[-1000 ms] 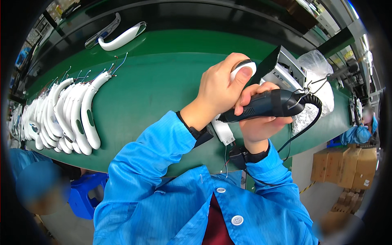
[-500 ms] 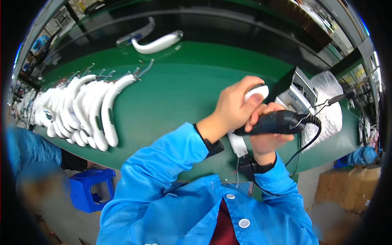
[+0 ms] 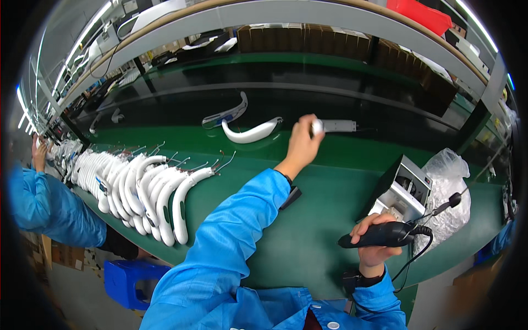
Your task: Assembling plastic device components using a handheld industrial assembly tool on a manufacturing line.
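A person in a blue jacket works at a green worktop [image 3: 324, 220], the left hand [image 3: 301, 144] stretched toward the far side and gripping a white part [image 3: 340, 126] by its rounded end. In the right hand [image 3: 375, 255], fingers wrap around a black power tool [image 3: 379, 235] with a coiled cord. Beside it sit an open metal box [image 3: 406, 184], its contents hard to make out, and a clear plastic bag [image 3: 452, 190]. White curved handles [image 3: 144, 190], wires poking from their ends, line the left side. A blue-sleeved co-worker [image 3: 58, 209] sits beyond a blue stool [image 3: 127, 278].
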`<state>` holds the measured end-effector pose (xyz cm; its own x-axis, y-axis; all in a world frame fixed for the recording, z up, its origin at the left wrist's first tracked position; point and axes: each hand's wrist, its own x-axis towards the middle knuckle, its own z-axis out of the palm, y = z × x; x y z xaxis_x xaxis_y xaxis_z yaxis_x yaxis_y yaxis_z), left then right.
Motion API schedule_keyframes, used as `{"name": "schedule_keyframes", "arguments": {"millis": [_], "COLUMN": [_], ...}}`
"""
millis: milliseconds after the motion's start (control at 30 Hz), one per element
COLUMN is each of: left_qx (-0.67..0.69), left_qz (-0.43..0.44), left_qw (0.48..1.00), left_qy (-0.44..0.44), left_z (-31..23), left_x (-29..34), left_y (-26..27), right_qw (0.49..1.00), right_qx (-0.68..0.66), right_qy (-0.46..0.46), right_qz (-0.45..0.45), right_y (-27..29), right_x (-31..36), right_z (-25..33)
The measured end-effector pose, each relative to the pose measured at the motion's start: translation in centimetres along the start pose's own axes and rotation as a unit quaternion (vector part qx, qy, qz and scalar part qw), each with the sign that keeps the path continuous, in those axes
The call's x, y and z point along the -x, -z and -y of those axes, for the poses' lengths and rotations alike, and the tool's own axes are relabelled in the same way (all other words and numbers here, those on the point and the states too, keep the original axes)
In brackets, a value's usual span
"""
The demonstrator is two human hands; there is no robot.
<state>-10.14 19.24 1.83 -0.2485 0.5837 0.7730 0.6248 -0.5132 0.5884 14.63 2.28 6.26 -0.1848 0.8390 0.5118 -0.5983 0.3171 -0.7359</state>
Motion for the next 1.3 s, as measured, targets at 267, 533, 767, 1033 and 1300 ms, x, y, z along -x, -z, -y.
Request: {"name": "schedule_keyframes", "arguments": {"millis": [267, 533, 767, 1033, 1300], "left_qx": [-0.370, -0.054, 0.606, 0.727, 0.619], "left_qz": [0.099, 0.048, -0.028, -0.020, -0.150], "left_qw": [0.923, 0.987, 0.707, 0.561, 0.578], "left_qy": [-0.028, 0.140, 0.365, 0.396, 0.511], "left_z": [5.3, 8.6, -6.7, -14.2, -15.7], "left_x": [-1.4, -3.6, -0.2, 9.2, 14.1], "left_y": [5.2, 13.1, 16.1, 16.7, 17.3], "right_qw": [0.998, 0.997, 0.994, 0.991, 0.988], "right_qx": [0.019, 0.039, 0.078, 0.108, 0.127], "right_qy": [-0.029, -0.055, -0.024, 0.015, 0.025], "right_qz": [-0.045, -0.039, -0.072, -0.074, -0.081], "right_y": [1.7, 1.4, 2.5, 3.6, 3.2], "right_x": [-0.1, 0.2, -0.5, -0.7, -0.8], "right_z": [-0.7, -0.9, -0.8, -0.4, -1.0]}}
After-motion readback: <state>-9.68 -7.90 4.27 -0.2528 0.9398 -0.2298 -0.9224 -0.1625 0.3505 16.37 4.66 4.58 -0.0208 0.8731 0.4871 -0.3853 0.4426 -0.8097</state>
